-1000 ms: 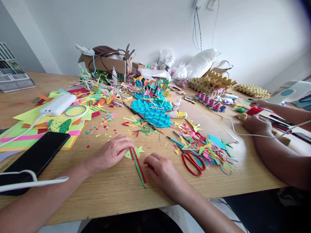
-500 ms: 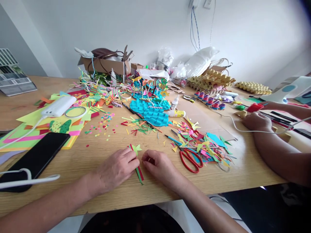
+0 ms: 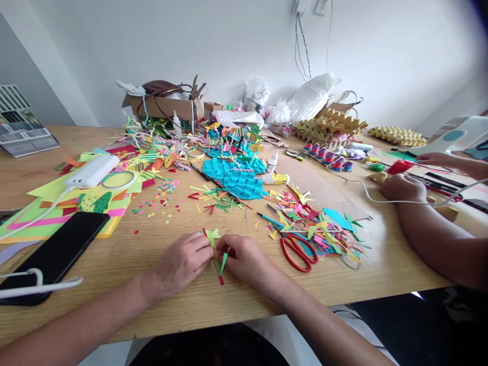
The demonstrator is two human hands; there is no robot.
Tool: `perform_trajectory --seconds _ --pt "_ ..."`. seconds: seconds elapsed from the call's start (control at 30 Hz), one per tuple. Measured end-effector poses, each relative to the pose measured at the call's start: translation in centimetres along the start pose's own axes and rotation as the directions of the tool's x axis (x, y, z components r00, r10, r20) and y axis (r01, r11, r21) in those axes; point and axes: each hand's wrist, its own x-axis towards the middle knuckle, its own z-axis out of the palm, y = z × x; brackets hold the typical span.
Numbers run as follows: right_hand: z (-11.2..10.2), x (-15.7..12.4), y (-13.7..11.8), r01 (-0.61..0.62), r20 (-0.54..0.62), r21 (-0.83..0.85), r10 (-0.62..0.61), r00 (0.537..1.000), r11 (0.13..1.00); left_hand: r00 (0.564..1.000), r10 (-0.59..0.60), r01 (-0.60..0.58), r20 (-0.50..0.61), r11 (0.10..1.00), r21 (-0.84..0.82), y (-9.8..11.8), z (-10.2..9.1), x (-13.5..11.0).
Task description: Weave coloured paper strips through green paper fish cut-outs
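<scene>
My left hand (image 3: 189, 260) lies near the table's front edge, fingers closed over a light green paper cutout (image 3: 212, 236) and a red paper strip (image 3: 221, 279) that runs out below. Close beside it, my right hand (image 3: 246, 262) has its thumb and fingertips pinched at a narrow green paper strip (image 3: 223, 263), whose end tilts upward off the red one. The fingers hide where the papers meet. To the right of my right hand lie red-handled scissors (image 3: 299, 251) beside a heap of colourful paper scraps (image 3: 324, 231).
Glue bottles (image 3: 276, 179) and a blue paper-covered craft piece (image 3: 242, 180) sit farther back. On the left are a black phone (image 3: 57, 254) and a white power bank (image 3: 93, 170) on paper sheets. Another person's hand (image 3: 404, 189) works at right with a red object (image 3: 399, 166).
My right hand has moved left to meet my left hand. The green strip's lower end, which lay along the red strip, is now lifted and turned aside.
</scene>
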Motion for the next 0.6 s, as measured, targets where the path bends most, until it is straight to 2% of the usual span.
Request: perform_trajectory --seconds 0.23,0.6 --pt "0.8 0.3 -0.7 0.035 -0.101 -0.006 -0.035 0.994 0.999 0.99 -0.142 0.139 -0.012 0.978 -0.157 -0.5 -0.2 -0.1" --pt "1.2 -0.1 -1.1 0.175 -0.171 -0.013 -0.174 0.97 0.985 0.989 -0.144 0.14 -0.018 0.977 -0.158 -1.0 0.0 -0.3"
